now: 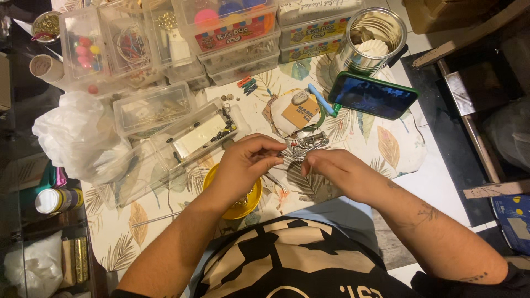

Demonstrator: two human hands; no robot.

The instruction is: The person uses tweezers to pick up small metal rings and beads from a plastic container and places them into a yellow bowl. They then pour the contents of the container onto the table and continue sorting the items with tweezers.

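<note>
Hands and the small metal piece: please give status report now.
Left hand and right hand pinch a thin metal wire piece between the fingertips. Yellow dish under left wrist. Phone propped behind, apart.

Clutter rings the work spot on a leaf-print tablecloth [381, 149]; stacked clear plastic boxes [165, 49] wall off the far edge; an open tin can [371, 38] and a propped phone [374, 95] block the far right; a white plastic bag [72, 135] crowds the left; a yellow dish [238, 205] lies under the left hand [245, 163]; bare cloth right of the right hand [339, 174] leaves open passage.
</note>
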